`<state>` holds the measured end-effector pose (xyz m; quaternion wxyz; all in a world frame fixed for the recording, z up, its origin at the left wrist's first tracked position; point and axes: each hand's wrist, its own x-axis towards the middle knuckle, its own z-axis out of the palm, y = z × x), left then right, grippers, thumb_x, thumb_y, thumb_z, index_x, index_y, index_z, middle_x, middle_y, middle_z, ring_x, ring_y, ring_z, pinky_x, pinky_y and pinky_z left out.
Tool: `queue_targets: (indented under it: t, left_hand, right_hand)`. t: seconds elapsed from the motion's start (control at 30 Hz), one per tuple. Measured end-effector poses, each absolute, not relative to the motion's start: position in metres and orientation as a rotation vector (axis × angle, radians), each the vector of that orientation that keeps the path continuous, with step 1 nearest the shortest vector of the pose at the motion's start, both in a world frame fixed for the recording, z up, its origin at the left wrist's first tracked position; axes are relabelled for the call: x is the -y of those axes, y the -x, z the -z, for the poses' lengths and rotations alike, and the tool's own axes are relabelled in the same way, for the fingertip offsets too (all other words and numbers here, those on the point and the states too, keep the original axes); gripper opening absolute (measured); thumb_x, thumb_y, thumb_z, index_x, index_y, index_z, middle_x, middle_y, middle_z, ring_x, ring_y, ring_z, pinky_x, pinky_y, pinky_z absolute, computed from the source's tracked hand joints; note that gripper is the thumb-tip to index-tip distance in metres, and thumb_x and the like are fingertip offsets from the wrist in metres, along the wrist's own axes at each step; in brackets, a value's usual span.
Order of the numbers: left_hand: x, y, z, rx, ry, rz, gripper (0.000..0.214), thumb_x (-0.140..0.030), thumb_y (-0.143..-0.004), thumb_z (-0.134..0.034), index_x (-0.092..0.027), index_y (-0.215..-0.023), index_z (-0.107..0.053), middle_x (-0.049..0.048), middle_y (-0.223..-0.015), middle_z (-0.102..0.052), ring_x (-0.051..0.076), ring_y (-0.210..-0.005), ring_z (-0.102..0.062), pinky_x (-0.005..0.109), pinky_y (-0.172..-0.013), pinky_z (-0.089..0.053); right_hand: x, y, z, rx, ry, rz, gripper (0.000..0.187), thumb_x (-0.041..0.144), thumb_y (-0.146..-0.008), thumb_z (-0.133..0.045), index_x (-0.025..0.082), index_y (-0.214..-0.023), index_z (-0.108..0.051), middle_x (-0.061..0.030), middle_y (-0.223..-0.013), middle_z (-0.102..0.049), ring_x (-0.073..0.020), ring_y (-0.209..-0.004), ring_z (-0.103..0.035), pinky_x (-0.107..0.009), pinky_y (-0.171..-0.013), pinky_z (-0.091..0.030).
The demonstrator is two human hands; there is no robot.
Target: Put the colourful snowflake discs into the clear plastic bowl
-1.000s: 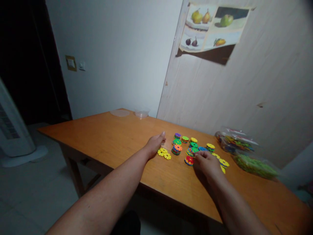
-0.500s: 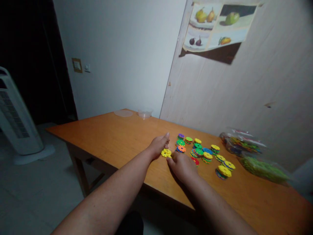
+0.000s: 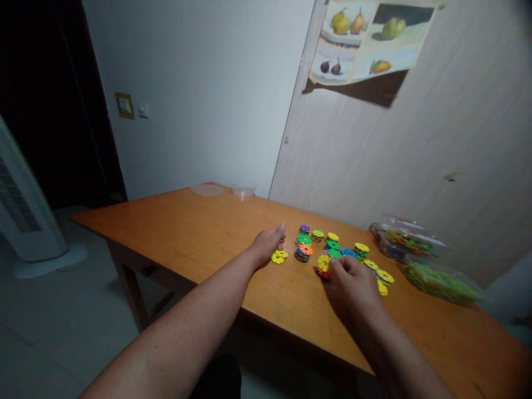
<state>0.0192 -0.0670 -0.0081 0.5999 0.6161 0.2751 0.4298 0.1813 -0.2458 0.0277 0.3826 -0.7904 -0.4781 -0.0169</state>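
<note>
Several small stacks of colourful flower-shaped plastic discs (image 3: 332, 248) lie on the orange wooden table (image 3: 187, 233). My right hand (image 3: 353, 282) is closed in a pinch on a yellow disc (image 3: 323, 262), held just over a red stack (image 3: 321, 273) at the near side of the group. On the table left of the stacks rests my left hand (image 3: 266, 245), its fingers stretched forward and holding nothing. A loose yellow disc (image 3: 279, 256) lies right beside it.
Two clear bags of more pieces (image 3: 401, 244) (image 3: 438, 282) lie at the right by the wooden wall. A clear bowl (image 3: 243, 192) and a lid (image 3: 206, 190) sit at the table's far edge. A white fan (image 3: 25, 221) stands on the floor at the left.
My right hand reached left to the yellow discs by my left hand, took one, and carried it back right to the red stack. My left hand stayed in place.
</note>
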Motion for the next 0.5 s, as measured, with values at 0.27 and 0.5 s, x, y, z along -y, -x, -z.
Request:
queue_targets:
  t: [0.27, 0.5]
  left_hand:
    - [0.066, -0.019, 0.009, -0.642, -1.410, -0.988, 0.068, -0.076, -0.075, -0.049, -0.010, -0.087, -0.062, 0.0068, -0.080, -0.059, 0.014, -0.068, -0.055, 0.028, -0.066, -0.045]
    - [0.066, -0.019, 0.010, -0.621, -1.480, -1.030, 0.065, -0.075, -0.077, -0.045, -0.012, -0.083, -0.061, 0.0054, -0.078, -0.058, 0.014, -0.070, -0.052, 0.027, -0.066, -0.043]
  right_hand:
    - [0.243, -0.210, -0.010, 1.055, 2.025, -0.138, 0.034, 0.045, -0.078, -0.050, 0.016, -0.064, -0.062, 0.0009, -0.048, -0.052, -0.0131, -0.044, -0.045, -0.024, -0.043, -0.028]
    - [0.241, -0.206, -0.018, 1.169, 2.018, 0.016, 0.036, 0.048, -0.081, -0.049, 0.018, -0.070, -0.064, -0.0037, -0.064, -0.064, -0.0180, -0.061, -0.055, -0.026, -0.053, -0.033]
